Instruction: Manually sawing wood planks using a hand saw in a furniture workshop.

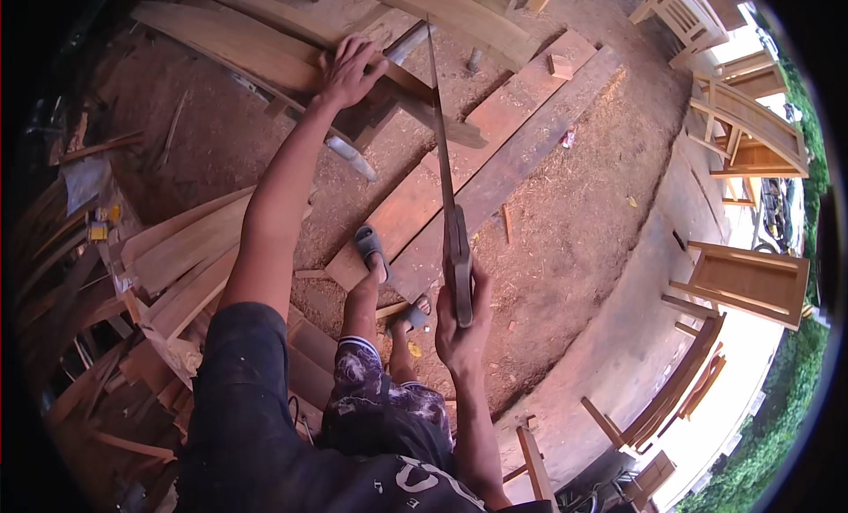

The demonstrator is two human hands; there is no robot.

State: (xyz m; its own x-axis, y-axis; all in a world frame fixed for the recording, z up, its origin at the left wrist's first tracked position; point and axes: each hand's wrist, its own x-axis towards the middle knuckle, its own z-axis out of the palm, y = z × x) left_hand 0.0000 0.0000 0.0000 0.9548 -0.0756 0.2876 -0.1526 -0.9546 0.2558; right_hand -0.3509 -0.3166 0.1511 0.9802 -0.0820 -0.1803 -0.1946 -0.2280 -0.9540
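Observation:
My right hand (pixel 465 332) is closed around the grip of a handsaw (pixel 444 164). The saw's long narrow blade points away from me, and its edge passes across a wooden board (pixel 459 132); I cannot tell whether the teeth touch the wood. My left hand (pixel 355 70) is on that same board farther back and to the left, its fingers curled over the top and pressing on it. Other long, curved planks (pixel 212 32) lie beside and beyond the board, some raised on metal legs (pixel 352 158).
Flat planks (pixel 530 98) lie on the sawdust-covered ground, with a small wood block (pixel 560 67) on one. My sandalled feet are close to their near end. Stacked boards (pixel 190 248) are at left. Wooden frames (pixel 746 283) and furniture pieces line the right side.

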